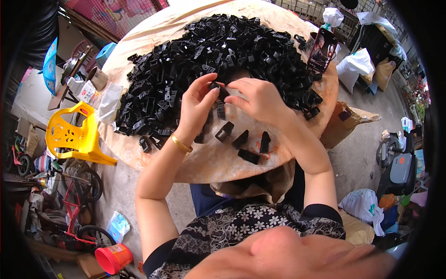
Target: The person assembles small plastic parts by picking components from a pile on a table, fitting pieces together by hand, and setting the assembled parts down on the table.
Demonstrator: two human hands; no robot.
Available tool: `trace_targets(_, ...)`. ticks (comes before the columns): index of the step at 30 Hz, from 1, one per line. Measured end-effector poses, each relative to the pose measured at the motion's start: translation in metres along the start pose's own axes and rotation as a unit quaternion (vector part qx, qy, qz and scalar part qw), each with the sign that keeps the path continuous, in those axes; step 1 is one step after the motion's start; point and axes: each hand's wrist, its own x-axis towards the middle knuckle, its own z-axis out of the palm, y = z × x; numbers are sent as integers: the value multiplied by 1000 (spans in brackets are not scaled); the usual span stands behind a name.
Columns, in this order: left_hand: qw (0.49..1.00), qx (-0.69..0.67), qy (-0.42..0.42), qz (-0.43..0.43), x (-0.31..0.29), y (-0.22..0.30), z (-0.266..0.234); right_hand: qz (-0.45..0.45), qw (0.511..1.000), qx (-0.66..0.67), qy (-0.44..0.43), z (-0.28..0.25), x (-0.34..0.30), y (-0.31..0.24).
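Observation:
Over the near edge of a big heap of small black plastic parts, my two hands meet. My left hand, with a gold bangle at the wrist, is closed, thumb and forefinger pinching a small black plastic part. From the right, my right hand reaches the same spot, its thumb and forefinger closed on the part's other side. Fingers hide much of the part, so its full shape does not show. On the cloth nearer me lie several loose black parts, apart from the heap.
A stained beige cloth covers the round table. At its right edge a phone leans upright near a dark cup. An open cardboard box stands beside the table. A yellow plastic chair, a red bucket and bicycles are on the left.

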Motion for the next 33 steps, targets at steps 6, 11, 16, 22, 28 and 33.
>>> trace_targets(6, 961, 259, -37, 90, 0, -8, -4, -361, 864, -180, -302, -16, -90, -124)
trace_targets(11, 932, 317, -80, 156, -8, 2, 7, -373, 864, -62, -333, -62, -173, -89)
trace_targets(16, 917, 342, -78, 192, -5, 0, 7, -379, 840, 82, -379, -122, -247, -36)
trace_targets(22, 913, 342, -63, 214, -5, -3, 1, -363, 791, 248, -426, -143, -318, -35)
trace_targets(28, 921, 340, -92, 165, -10, 0, 2, -337, 721, 400, -454, -121, -254, -39)
trace_targets(33, 905, 295, -279, 131, -15, 12, 17, -297, 653, 514, -470, -62, -142, -86)
